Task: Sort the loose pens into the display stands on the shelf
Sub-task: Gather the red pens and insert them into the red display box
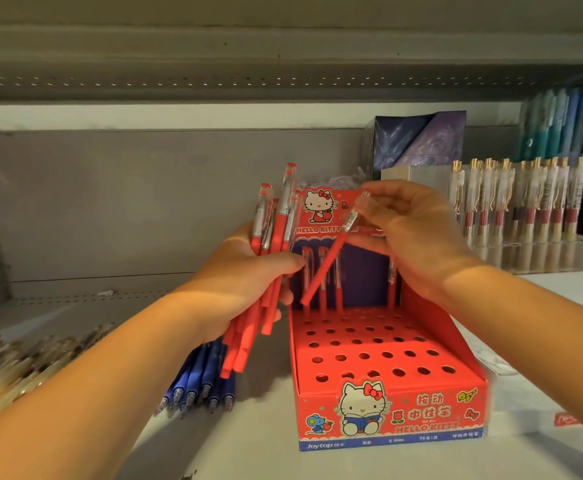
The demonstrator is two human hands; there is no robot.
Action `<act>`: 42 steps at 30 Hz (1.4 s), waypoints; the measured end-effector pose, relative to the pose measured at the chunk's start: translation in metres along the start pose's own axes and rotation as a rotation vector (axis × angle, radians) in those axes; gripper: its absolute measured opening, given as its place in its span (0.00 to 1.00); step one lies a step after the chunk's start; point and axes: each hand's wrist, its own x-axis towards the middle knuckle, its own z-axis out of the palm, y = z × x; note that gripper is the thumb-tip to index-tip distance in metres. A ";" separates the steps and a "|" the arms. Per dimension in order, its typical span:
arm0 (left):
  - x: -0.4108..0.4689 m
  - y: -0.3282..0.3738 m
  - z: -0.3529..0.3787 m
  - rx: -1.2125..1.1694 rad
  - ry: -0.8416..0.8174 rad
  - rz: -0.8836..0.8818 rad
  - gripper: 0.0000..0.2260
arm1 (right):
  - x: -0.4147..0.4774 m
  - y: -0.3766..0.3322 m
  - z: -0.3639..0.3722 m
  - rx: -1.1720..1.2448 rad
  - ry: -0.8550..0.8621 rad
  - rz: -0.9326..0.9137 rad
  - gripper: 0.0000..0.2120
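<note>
On the white shelf (234,441) a red display stand (387,415) is sitting. Your left hand (245,282) is gripping a bundle of red pens (276,220) beside it. Your right hand (418,230) is pinching a single pen (328,258) by its cap, slanting over the stand's back holes.

Held pens (248,344) red; stand (432,410) red, cat-printed; loose pens (207,375) blue; clips (459,195) seemingly gold

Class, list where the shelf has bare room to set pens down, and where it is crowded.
Bare: shelf in front of the blue pens and red stand; the back left, behind the left hand. Crowded: gold pens at left, clear stand at right.
</note>
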 end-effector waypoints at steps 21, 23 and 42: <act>0.001 -0.002 -0.001 0.039 0.014 -0.019 0.08 | 0.013 0.020 -0.016 -0.751 0.010 -0.325 0.07; 0.001 -0.002 0.000 0.042 0.011 -0.018 0.10 | 0.011 0.020 -0.015 -0.782 0.020 -0.356 0.07; -0.001 0.002 0.000 0.032 -0.031 -0.036 0.14 | 0.009 0.029 -0.014 -0.870 -0.075 -0.124 0.05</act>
